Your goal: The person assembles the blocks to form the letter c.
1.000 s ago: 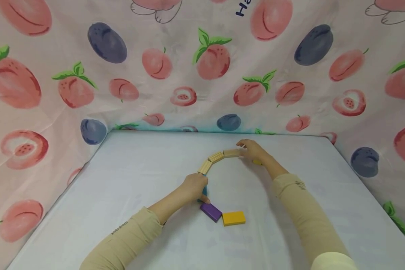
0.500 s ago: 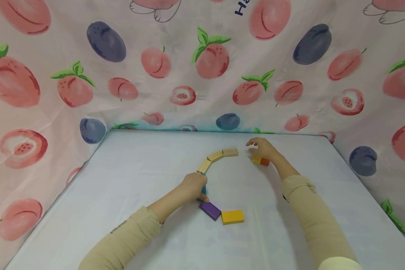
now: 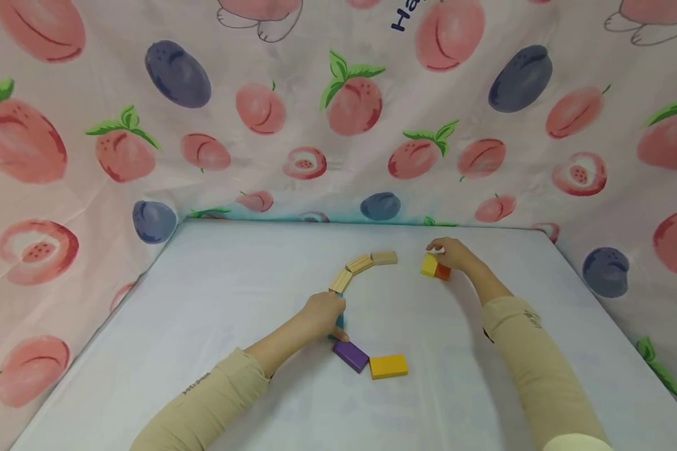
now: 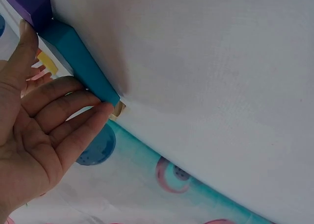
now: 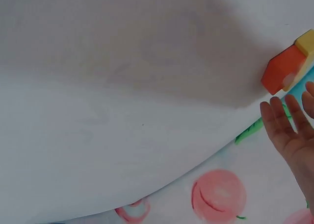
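Observation:
A teal-blue block [image 4: 81, 62] stands along the left of a curved row of blocks. My left hand [image 3: 320, 314] touches it, fingers stretched along its side and thumb by its near end. A purple block [image 3: 351, 356] meets that end, and a yellow-orange block [image 3: 388, 366] lies beside the purple one. Several plain wooden blocks [image 3: 360, 264] continue the curve from its far end. At the back right, my right hand [image 3: 454, 255] is just behind a yellow block [image 3: 429, 265] and an orange block [image 5: 283, 68], its fingers spread loosely. Whether the right hand touches either is unclear.
White cloth covers the table [image 3: 231, 275]. A fruit-printed curtain [image 3: 310, 81] hangs behind it and along both sides. A gap separates the last wooden block from the yellow and orange pair.
My right hand has moved right, away from the end wooden block, then lowered to the yellow and orange blocks, which are uncovered. The left hand stays by the blue block.

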Available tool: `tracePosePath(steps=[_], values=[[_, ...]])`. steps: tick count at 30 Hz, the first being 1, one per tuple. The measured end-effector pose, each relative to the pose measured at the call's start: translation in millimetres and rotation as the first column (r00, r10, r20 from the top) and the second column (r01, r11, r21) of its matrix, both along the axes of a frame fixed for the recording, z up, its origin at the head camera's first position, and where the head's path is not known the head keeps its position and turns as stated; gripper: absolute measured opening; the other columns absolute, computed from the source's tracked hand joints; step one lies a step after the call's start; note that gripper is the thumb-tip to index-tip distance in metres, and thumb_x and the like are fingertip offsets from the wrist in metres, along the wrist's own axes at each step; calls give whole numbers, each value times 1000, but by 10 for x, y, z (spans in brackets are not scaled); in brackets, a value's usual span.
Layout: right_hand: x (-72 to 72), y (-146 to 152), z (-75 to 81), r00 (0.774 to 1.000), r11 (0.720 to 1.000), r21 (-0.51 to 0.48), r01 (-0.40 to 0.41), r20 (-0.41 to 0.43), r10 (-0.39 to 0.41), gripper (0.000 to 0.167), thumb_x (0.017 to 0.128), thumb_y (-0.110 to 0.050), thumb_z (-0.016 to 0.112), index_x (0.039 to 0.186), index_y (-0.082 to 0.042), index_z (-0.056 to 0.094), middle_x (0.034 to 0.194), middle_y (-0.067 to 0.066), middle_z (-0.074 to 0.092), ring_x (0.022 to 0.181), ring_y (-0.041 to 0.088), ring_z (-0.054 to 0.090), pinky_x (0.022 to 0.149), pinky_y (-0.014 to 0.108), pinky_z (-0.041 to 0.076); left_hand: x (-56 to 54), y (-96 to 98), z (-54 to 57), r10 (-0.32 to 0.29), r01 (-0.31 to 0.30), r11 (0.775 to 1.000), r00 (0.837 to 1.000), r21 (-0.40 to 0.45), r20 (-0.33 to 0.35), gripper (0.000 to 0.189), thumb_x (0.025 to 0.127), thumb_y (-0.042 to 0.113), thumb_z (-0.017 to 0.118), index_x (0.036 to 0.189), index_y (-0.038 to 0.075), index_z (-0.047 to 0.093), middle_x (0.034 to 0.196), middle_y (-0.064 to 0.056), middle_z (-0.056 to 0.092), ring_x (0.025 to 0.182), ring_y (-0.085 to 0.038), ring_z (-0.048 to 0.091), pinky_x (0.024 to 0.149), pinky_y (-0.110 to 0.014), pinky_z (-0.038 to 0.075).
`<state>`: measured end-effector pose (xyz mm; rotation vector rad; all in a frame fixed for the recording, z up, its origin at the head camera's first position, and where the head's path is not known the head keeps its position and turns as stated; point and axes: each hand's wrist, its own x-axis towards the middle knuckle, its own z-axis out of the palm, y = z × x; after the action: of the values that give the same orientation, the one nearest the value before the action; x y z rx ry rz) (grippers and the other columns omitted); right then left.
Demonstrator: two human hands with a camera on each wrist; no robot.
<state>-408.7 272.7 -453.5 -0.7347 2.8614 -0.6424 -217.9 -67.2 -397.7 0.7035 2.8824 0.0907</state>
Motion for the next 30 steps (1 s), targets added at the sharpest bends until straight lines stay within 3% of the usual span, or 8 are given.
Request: tracePosePath(steps=[2,5,11,15,22,30], values=[[217,-109,215,1000,1000,8,-8,22,7,30,85,6,48,113,4,59,113,33,55,103,46,54,88,51,47,-3,-4,-6,2,-2,1000,1000,4,-2,47,64,46,80,78,7,58,70,0,52,65,-11,42,60,-25,43],[382,-194,370,1000,998,55,-23,7,23,38,82,15,41,116,7,56,114,35,52,104,47,52,89,50,47,-11,-7,-1,4,-4,1000,1000,11,-7,46,65,45,80,77,7,57,69,1,51,65,-12,41,59,-25,41],[423,-199,361,996,998,59,39,83,-44,45,86,14,38,127,2,52,130,33,46,112,47,49,94,54,44,-8,-6,0,6,-6,1000,1000,19,-4,46,65,44,81,78,6,59,70,0,51,65,-12,42,59,-24,41],[432,-189,326,993,997,60,38,112,-45,45,89,12,37,130,0,51,135,29,45,117,48,46,100,57,38,5,-2,-14,8,-8,1000,1000,11,5,46,65,45,80,79,6,59,70,0,52,65,-11,42,60,-24,42],[425,-204,328,998,988,148,-53,27,50,47,85,16,41,127,1,55,131,27,51,123,46,44,105,56,33,-8,-3,-23,26,-26,1000,1000,10,17,46,65,44,81,80,6,59,72,-1,55,66,-12,44,61,-25,43],[428,-191,310,992,958,274,-77,-79,103,39,85,17,43,116,3,62,122,24,59,117,42,51,102,52,38,-14,3,-40,22,-23,1000,999,19,23,47,66,44,81,81,6,60,73,-1,54,67,-12,44,61,-24,43]])
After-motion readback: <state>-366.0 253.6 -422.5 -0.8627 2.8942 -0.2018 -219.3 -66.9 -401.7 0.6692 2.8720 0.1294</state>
